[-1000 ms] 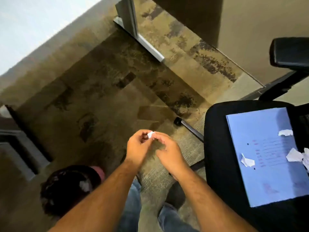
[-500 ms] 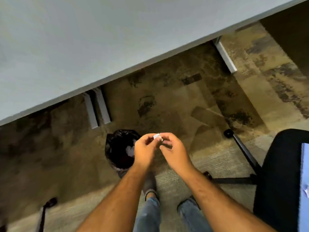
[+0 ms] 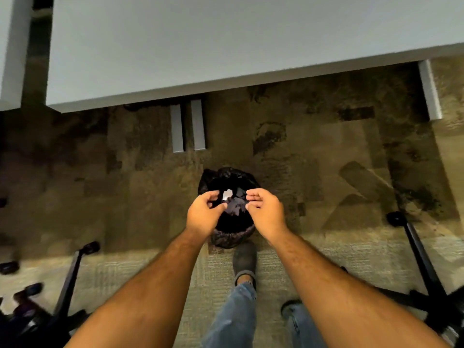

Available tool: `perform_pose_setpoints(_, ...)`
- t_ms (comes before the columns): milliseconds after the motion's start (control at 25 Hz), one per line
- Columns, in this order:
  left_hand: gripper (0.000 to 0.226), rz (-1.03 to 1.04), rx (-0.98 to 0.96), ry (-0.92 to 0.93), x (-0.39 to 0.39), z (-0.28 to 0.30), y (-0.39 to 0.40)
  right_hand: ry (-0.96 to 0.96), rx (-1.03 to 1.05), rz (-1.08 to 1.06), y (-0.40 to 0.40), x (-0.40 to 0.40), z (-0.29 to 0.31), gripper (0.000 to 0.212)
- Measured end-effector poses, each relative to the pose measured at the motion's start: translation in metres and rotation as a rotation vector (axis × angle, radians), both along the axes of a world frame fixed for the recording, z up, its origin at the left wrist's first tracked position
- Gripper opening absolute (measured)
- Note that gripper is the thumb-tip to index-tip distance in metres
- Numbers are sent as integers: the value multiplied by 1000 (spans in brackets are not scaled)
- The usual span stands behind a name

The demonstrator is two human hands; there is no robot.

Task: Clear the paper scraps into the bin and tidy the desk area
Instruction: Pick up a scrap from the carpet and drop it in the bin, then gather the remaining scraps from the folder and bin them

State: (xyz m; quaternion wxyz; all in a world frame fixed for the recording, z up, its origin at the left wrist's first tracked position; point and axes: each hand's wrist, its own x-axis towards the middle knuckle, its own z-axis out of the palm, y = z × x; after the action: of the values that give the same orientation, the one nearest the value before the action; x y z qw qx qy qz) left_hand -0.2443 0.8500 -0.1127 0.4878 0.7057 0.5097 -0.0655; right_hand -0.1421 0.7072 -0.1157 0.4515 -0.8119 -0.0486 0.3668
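A small bin lined with a black bag [image 3: 227,238] stands on the carpet below me. Over its mouth are both hands: my left hand [image 3: 204,213] and my right hand [image 3: 266,212], a little apart, fingers loosely spread. Between them a small white paper scrap [image 3: 227,194] is free of both hands, over the bin's dark opening. Paler crumpled scraps [image 3: 236,207] lie inside the bag. Neither hand holds anything.
The grey desk top [image 3: 226,46] fills the upper view, its metal feet [image 3: 188,128] and another foot [image 3: 430,91] on the carpet. Chair bases with castors stand at the left [image 3: 72,277] and right [image 3: 414,257]. My shoe [image 3: 244,259] touches the bin's near side.
The view swung from the chair with the blue sheet to the bin under the desk. My hands, pinched together on the scrap, have parted and released it over the bin.
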Motion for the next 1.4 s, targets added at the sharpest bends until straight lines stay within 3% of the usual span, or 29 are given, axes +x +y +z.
perform_pose_setpoints(120, 57, -130, -13, 106, -17, -26, 26, -46, -88, 101, 16, -4, -9, 38)
perform_pose_setpoints(280, 55, -173, 5, 130, -25, -33, 32, -89, -131, 140, 18, -5, -11, 41)
perform_pose_setpoints(520, 46, -211, -11, 93, -5, -9, 6, -117, -107, 105, -16, 1, 2, 42)
perform_pose_setpoints(680, 43, -347, 7, 53, 40, 19, -36, -116, -117, 6, -81, 12, 23, 42)
perform_pose_setpoints(880, 40, -525, 6, -58, 116, 50, -145, -198, -107, -242, -208, 32, 58, 42)
perform_pose_setpoints(1080, 36, -752, -73, -171, 187, 71, -322, -234, -154, -568, -374, 43, 83, 43)
perform_pose_setpoints(1400, 31, -1114, -160, -225, 215, 75, -598, -194, -227, -999, -625, 26, 85, 39)
